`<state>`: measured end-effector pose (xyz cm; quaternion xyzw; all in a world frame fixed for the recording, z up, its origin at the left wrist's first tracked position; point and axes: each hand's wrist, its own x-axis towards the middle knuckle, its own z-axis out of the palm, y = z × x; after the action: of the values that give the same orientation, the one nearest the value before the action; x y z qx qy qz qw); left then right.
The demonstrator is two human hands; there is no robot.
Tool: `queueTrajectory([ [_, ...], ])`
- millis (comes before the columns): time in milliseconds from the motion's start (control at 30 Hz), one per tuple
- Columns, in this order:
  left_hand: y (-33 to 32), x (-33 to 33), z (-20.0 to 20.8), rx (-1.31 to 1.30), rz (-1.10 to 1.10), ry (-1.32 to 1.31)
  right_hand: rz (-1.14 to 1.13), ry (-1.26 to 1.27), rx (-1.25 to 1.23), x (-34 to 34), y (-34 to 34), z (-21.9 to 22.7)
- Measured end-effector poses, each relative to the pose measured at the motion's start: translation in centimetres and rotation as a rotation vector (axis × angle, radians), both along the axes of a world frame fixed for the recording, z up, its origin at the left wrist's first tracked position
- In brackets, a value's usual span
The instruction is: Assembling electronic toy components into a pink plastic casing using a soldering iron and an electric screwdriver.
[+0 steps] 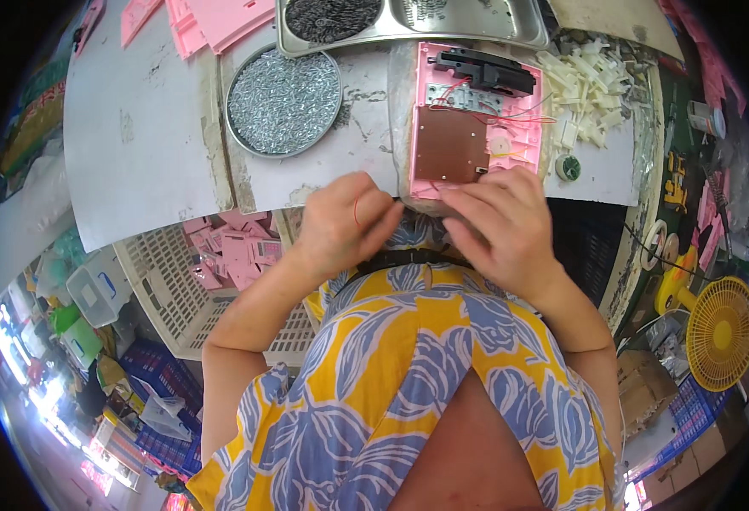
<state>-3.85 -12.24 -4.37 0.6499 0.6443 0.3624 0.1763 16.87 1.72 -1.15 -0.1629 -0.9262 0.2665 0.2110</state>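
A pink plastic casing (415, 128) lies at the table's near edge. Inside it are a brown board (453, 145), a black mechanism (487, 71), a metal plate with holes (463, 98) and thin red and yellow wires. My right hand (511, 234) has its fingers bent over the casing's near edge, close to the brown board's corner; its thumb hangs lower, apart from them. Just left of the casing, my left hand (345, 220) is closed, fingers curled in. A thin red strand (357, 211) runs across that hand. What its fingertips hold is hidden.
Left of the casing stands a round dish of small metal screws (283, 102), with a steel tray (417, 32) of dark and silvery parts behind. Cream plastic pieces (583, 85) and a small green coil (568, 168) lie right. Below the table, a crate (170, 298) holds pink parts.
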Motion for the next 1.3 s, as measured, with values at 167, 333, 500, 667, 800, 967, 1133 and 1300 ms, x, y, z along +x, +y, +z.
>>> queueTrajectory([
  [167, -2.0, 2.1, -0.6, -0.251, -0.311, 0.016, -0.073, -0.026, 0.087, -2.8, -1.4, -0.8],
  [333, -0.3, -0.6, 1.9, -0.299, -0.513, -0.14, -0.079, 0.052, 0.099, -2.5, -1.7, -1.6],
  [500, -0.1, -1.6, 2.6, -0.376, -0.417, -0.108, -0.042, 0.09, 0.061, -2.5, -1.3, -1.7],
  [667, -0.4, 0.7, 2.0, -0.328, 0.049, -0.076, -0.078, 0.095, 0.086, -2.7, -1.6, -2.1],
  [800, -1.5, 2.9, -1.2, -0.388, -0.09, -0.123, -0.104, 0.051, 0.12, -3.0, -1.8, -2.0],
  [967, -0.5, 0.8, 0.7, -0.404, -0.321, -0.04, -0.118, -0.037, 0.078, -2.8, -1.7, -0.9],
  [1133, 3.4, -0.6, 2.3, 0.012, -0.158, -0.126, 0.0, -0.065, -0.045, -2.1, -0.7, 1.2],
  [1300, 4.2, -1.9, 1.2, 0.057, -0.347, -0.038, -0.071, -0.079, -0.432, 4.4, 11.7, 6.4],
])
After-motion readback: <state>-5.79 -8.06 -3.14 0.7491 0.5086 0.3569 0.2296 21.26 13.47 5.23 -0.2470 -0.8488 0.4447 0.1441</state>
